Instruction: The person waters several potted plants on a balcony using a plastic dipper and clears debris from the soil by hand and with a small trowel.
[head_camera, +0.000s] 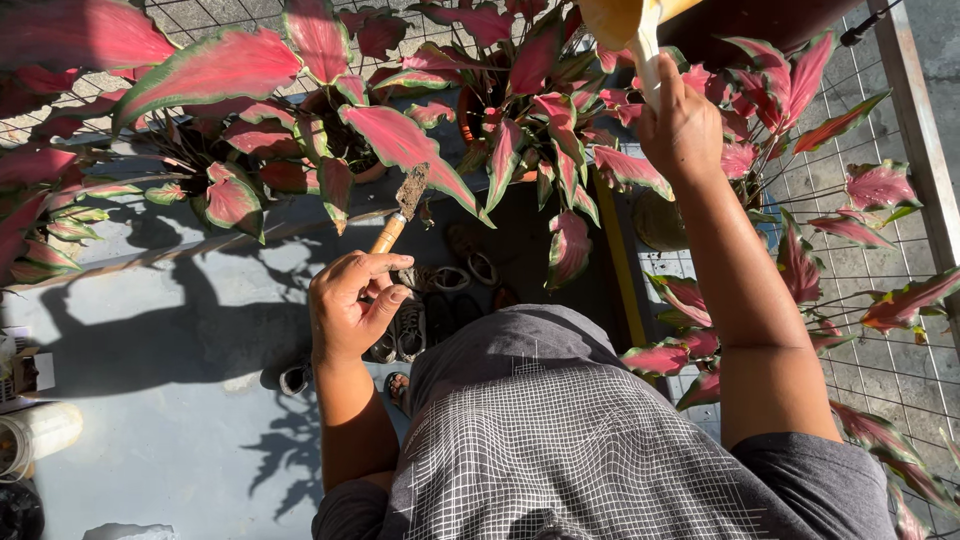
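A soil-caked trowel is gripped at its wooden handle by the closed fingers of the left hand, near the red-leaved plants. The right hand, far right, is wrapped around a yellow container's pale handle. The trowel is judged stiff and light.

Home garden corner outdoors: sunlit potted plants with pink-red leaves, a wire mesh fence, and sandals on the floor.
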